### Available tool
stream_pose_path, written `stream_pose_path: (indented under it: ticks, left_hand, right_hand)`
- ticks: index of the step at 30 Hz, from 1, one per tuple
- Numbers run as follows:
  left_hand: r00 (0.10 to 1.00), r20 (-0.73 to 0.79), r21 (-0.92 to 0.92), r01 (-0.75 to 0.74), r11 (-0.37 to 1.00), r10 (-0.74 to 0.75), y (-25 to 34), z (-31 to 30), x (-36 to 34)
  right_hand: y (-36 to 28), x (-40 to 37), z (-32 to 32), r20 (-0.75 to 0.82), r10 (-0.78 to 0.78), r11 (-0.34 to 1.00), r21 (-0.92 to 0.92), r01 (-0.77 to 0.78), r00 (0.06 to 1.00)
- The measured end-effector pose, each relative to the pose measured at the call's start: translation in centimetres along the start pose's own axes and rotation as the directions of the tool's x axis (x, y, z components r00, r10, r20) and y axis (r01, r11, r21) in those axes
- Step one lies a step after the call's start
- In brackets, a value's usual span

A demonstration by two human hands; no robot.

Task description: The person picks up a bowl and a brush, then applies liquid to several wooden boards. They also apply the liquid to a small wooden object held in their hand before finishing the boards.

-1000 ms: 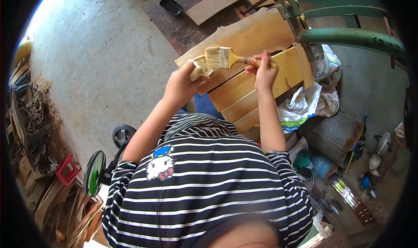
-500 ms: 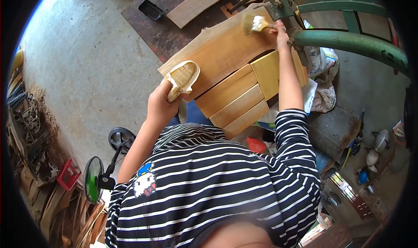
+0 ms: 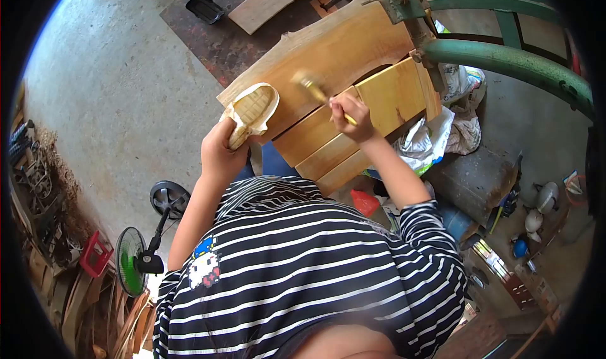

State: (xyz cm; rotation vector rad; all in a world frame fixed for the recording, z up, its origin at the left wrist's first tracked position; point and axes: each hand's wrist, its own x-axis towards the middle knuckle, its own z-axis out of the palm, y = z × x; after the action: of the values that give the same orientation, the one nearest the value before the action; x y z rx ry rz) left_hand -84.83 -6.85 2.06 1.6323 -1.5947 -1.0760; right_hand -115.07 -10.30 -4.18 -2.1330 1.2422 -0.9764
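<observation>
My right hand (image 3: 352, 116) is closed around the handle of a paintbrush (image 3: 317, 92). The brush's bristles are blurred by motion, over or on the large wooden board (image 3: 334, 53), which has a wet-looking amber sheen. In my left hand (image 3: 221, 147) is a pale, scoop-shaped container (image 3: 256, 106) with a white rim and a grid pattern inside, gripped by its narrow end. It is held over the board's left end. Nearer my body lie narrower wooden planks (image 3: 309, 135) and a yellowish wooden panel (image 3: 390, 97).
A green metal machine frame (image 3: 505, 55) rises at the right, close to the boards. On the dark table (image 3: 208, 40) are a black tray (image 3: 204, 8) and a curved plank (image 3: 271, 7). A fan (image 3: 131, 261) stands at lower left. Plastic sacks (image 3: 429, 138) lie at right.
My right hand has swept the brush left and towards me across the board. My left hand keeps its grip on the container. The whole view has shifted slightly.
</observation>
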Motion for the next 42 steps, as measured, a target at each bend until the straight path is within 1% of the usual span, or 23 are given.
stream_pose_path:
  ticks: [2, 4, 9, 10, 11, 15, 16, 17, 19, 21, 23, 24, 25, 27, 28, 29, 30, 31, 33, 34, 36, 39, 42]
  left_hand:
    - [1.000, -0.008, -0.011, -0.027, 1.000, 0.027, 0.4, 0.0, 0.2]
    - [0.998, -0.018, -0.019, -0.063, 0.998, 0.062, 0.5, -0.1, 0.3]
    - [0.998, 0.003, -0.017, -0.058, 0.998, 0.058, 0.1, 0.0, -0.1]
    - [0.999, 0.001, -0.015, -0.043, 0.999, 0.043, -0.1, 0.0, -0.1]
    - [0.999, 0.012, -0.019, -0.050, 0.999, 0.051, 0.2, 0.0, -0.1]
    - [1.000, 0.007, -0.082, -0.016, 0.997, 0.017, 0.7, -0.1, 0.2]
    - [1.000, 0.005, -0.069, -0.016, 0.997, 0.017, 0.5, -0.1, 0.2]
    - [1.000, 0.002, -0.056, -0.016, 0.998, 0.016, 0.2, -0.1, 0.1]
    - [0.999, 0.009, -0.052, -0.030, 0.998, 0.031, 0.2, -0.1, 0.1]
    - [1.000, -0.010, -0.032, -0.017, 0.999, 0.017, 0.4, -0.2, 0.2]
    - [1.000, -0.003, -0.026, -0.016, 1.000, 0.015, 0.1, -0.1, 0.1]
    - [1.000, 0.008, -0.013, -0.014, 1.000, 0.014, -0.1, -0.2, 0.0]
    - [1.000, 0.023, -0.020, -0.020, 1.000, 0.020, -0.1, -0.1, 0.0]
    - [1.000, -0.008, -0.069, -0.004, 0.998, 0.003, 0.0, 0.0, 0.0]
    - [1.000, -0.014, -0.085, -0.014, 0.996, 0.013, -0.2, 0.1, 0.0]
    - [1.000, 0.001, -0.093, -0.017, 0.996, 0.017, -0.3, 0.2, -0.1]
    - [1.000, -0.012, -0.078, -0.017, 0.997, 0.017, -0.4, 0.2, -0.1]
    - [1.000, -0.026, -0.059, -0.017, 0.998, 0.016, -0.4, 0.1, -0.1]
    - [0.999, -0.025, -0.054, -0.026, 0.998, 0.025, -0.4, 0.2, -0.1]
    - [0.999, -0.027, -0.048, -0.040, 0.998, 0.038, -0.5, 0.1, 0.0]
    - [0.998, -0.025, -0.041, -0.057, 0.998, 0.056, -0.5, 0.0, 0.0]
    - [0.999, -0.025, -0.033, -0.044, 0.998, 0.043, -0.1, 0.0, 0.0]
    - [0.997, -0.035, -0.030, -0.065, 0.997, 0.064, -0.1, 0.0, 0.1]
  right_hand:
    - [-0.9, -1.1, -0.3, -0.048, 0.386, 0.857, 0.387, -0.339, 0.921]
    - [3.3, -1.0, -2.5, -0.170, 0.554, 0.792, 0.410, -0.452, 0.815]
    - [13.5, 2.1, -11.4, -0.404, 0.682, 0.703, 0.133, -0.698, 0.609]
    - [16.6, 2.2, -13.1, -0.478, 0.404, 0.808, -0.213, -0.549, 0.780]
    - [19.0, 2.1, -14.3, -0.426, 0.097, 0.766, -0.545, -0.341, 0.900]
    - [20.7, 0.4, -15.6, -0.614, 0.075, 0.866, -0.351, -0.356, 0.786]
    - [21.4, -1.7, -15.8, -0.818, 0.338, 0.899, 0.133, -0.417, 0.466]
    - [21.9, -3.1, -16.1, -0.776, 0.621, 0.770, 0.579, -0.268, 0.107]
    - [13.7, -3.2, -14.3, -0.735, 0.640, 0.686, 0.678, -0.265, -0.224]
    - [16.2, -10.8, -16.7, -0.748, 0.642, 0.640, 0.644, -0.419, -0.168]
    - [13.6, -11.7, -19.2, -0.874, 0.465, 0.563, 0.414, -0.715, -0.141]
    - [12.7, -11.4, -20.6, -0.892, 0.438, 0.342, 0.277, -0.898, -0.109]
    - [13.4, -12.0, -21.7, -0.945, 0.269, 0.229, -0.127, -0.965, 0.188]
    - [13.5, -10.0, -21.2, -0.874, 0.337, 0.307, -0.249, -0.919, 0.350]
    - [13.6, -8.3, -19.7, -0.851, 0.436, 0.470, -0.063, -0.880, 0.294]
    - [11.4, -4.9, -18.0, -0.724, 0.686, 0.373, 0.265, -0.889, 0.072]
    - [15.6, -5.9, -16.8, -0.778, 0.540, 0.385, -0.110, -0.916, 0.320]
    - [13.0, -3.1, -14.4, -0.730, 0.650, 0.493, 0.195, -0.848, 0.210]
    - [8.5, 0.4, -12.2, -0.601, 0.722, 0.575, 0.247, -0.780, 0.342]
    - [8.2, 0.9, -11.7, -0.602, 0.724, 0.572, 0.252, -0.781, 0.336]
    - [7.8, 1.1, -11.2, -0.641, 0.668, 0.738, 0.506, -0.447, 0.377]
    - [7.1, -1.9, -10.8, -0.598, 0.745, 0.654, 0.571, -0.496, 0.295]
    - [4.4, -7.5, -10.0, -0.610, 0.701, 0.673, 0.393, -0.627, 0.371]
